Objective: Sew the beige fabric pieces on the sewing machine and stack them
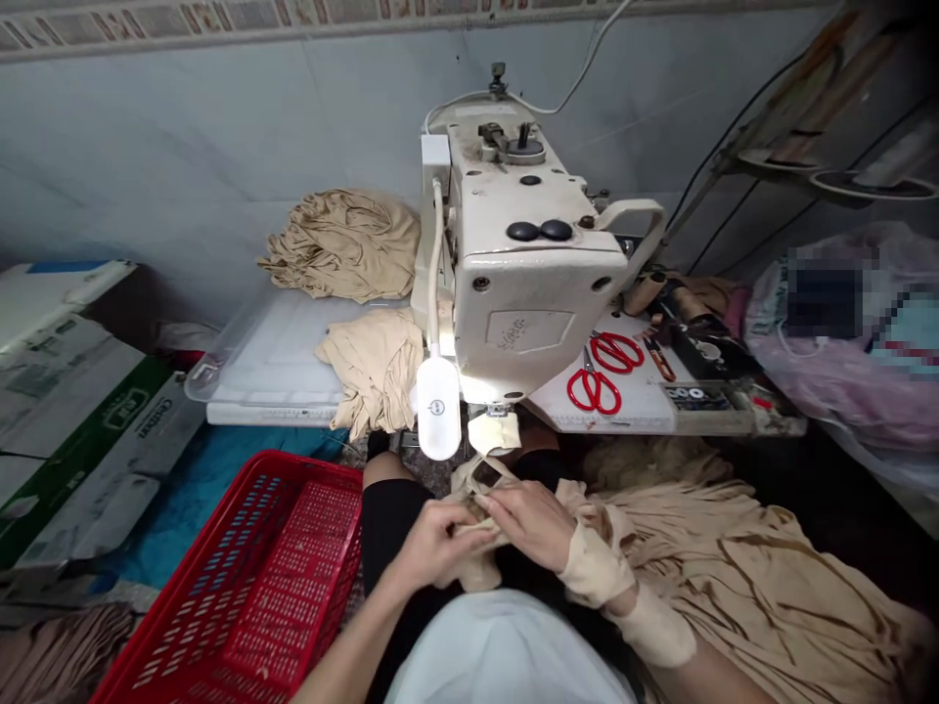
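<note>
Both my hands meet over my lap, below the front of a white sewing machine (528, 313). My left hand (440, 538) pinches a piece of beige fabric (480, 569). Beside it my right hand (529, 520) presses on the same cloth, its fingers closed over the fabric's upper edge. A narrow loop of the cloth stands up between the hands and the machine. Beige cloth bands (660, 626) wrap my right wrist. Under the needle area sits a small pale fabric piece (495, 432), lit by a white clip-on lamp (438, 409).
A red plastic basket (249, 479) stands at left, near stacked cardboard boxes (95, 420). Beige garment heaps (344, 244) lie on the white sewing table (271, 342). Red-handled scissors (594, 391) and thread spools (646, 293) rest at right. A large beige cloth pile (763, 577) lies right of my lap.
</note>
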`<state>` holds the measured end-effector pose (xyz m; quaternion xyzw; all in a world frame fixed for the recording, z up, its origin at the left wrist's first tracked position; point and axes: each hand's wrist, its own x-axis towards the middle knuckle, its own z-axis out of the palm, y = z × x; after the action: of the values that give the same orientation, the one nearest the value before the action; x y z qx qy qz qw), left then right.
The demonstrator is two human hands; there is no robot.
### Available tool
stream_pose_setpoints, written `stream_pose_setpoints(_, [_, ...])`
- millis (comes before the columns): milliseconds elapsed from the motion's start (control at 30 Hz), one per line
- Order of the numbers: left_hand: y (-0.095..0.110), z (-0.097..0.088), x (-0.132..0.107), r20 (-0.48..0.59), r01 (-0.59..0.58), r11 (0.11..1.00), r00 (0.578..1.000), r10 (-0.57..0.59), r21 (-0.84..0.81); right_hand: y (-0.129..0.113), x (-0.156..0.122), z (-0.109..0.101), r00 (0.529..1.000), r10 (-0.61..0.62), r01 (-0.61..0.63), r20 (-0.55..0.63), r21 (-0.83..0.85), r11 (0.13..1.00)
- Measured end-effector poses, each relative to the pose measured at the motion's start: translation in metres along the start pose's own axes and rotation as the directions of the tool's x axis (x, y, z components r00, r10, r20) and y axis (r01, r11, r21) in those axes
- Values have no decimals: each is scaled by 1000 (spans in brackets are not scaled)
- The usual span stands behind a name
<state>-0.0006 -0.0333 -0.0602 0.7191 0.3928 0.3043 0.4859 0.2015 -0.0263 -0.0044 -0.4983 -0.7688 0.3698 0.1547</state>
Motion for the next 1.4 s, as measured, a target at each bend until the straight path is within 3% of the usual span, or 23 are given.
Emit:
stream_pose_setpoints(67, [1,-29,4,78,89,988,994,-80,-123,1,-6,-4,993,93,-102,73,127,987])
stream_pose_setpoints(167, [8,-54,6,241,115,963,969,-54,-245,-13,-15,-11,984,36,-99,175,365,926])
stream_pose_setpoints(233, [13,-53,5,293,101,939,956,-1,-329,-22,-17,-17,991,-76,20,109,439,898])
stream_pose_setpoints(300, [15,-46,1,296,112,903,955,18,-415,-22,-15,-25,989,-142,141,-36,485,863])
stream_pose_setpoints(433, [18,-45,-7,361,327,740,925,-122,-588,2,-15,-47,964,-65,224,-256,663,714])
stream_pose_setpoints(467, [21,-49,-8,385,370,727,909,-157,-578,9,-16,-54,959,-31,228,-282,700,676])
stream_pose_setpoints(533, [32,-60,-4,364,346,811,914,-178,-472,22,-21,-66,947,19,241,-322,746,621])
stream_pose_setpoints(600, [47,-70,3,265,199,931,957,-118,-306,30,-25,-75,925,66,270,-373,772,575])
stream_pose_setpoints(700, [65,-74,12,186,48,973,982,-5,-225,34,-25,-77,918,102,265,-383,783,562])
stream_pose_setpoints(767, [69,-69,13,232,90,941,973,-12,-326,35,-20,-72,937,93,208,-335,755,621])
stream_pose_setpoints(833, [66,-64,11,324,232,870,942,-89,-435,40,-14,-66,932,118,197,-341,754,627])
stream_pose_setpoints(900, [60,-63,10,413,397,815,885,-216,-423,50,-10,-66,885,193,264,-424,798,541])
stream_pose_setpoints(967, [53,-69,11,433,474,816,845,-315,-332,65,-11,-72,823,289,322,-489,821,472])
stream_pose_setpoints(1000, [51,-74,12,406,464,833,853,-328,-302,74,-12,-76,792,332,327,-512,816,476])
stream_pose_setpoints(1067, [51,-82,15,331,371,883,903,-272,-286,88,-14,-82,747,380,264,-546,768,584])
stream_pose_setpoints(1133, [56,-84,19,292,256,925,941,-171,-282,92,-11,-80,766,342,126,-544,648,751])
stream_pose_setpoints(1200, [65,-77,25,309,201,946,944,-117,-256,82,-6,-66,849,220,44,-481,478,877])
stream_pose_setpoints(1300, [75,-56,35,413,261,940,898,-154,-219,47,1,-38,970,-2,107,-245,415,903])
stream_pose_setpoints(1333, [76,-50,38,446,283,937,879,-167,-207,36,1,-30,992,-64,107,-111,453,885])
stream_pose_setpoints(1400, [74,-43,41,476,304,935,860,-185,-184,20,-2,-23,990,-128,90,51,465,880])
